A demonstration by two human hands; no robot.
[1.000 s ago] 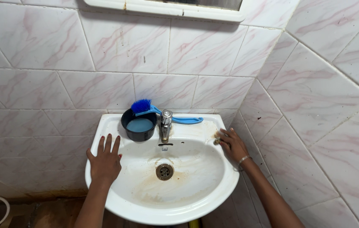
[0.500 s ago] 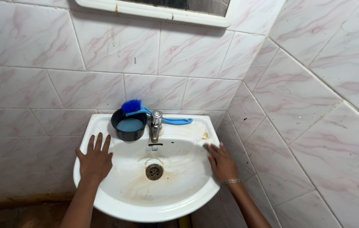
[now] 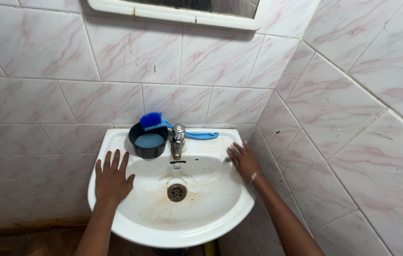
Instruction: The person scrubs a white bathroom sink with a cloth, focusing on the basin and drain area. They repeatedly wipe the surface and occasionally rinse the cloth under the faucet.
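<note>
1. We saw a white sink [image 3: 130,227] fixed to a tiled wall [image 3: 45,52], its bowl stained brown around the drain [image 3: 176,191].
2. Our left hand [image 3: 112,178] lay flat on the sink's left rim, fingers spread, gripping nothing.
3. Our right hand [image 3: 244,160] pressed on the right rim, fingers extended; whether it held anything under the palm we could not tell.
4. Between the hands stood the tap [image 3: 178,140]; a black cup [image 3: 148,140] and a blue brush [image 3: 173,127] sat behind, nearer the left hand.
</note>
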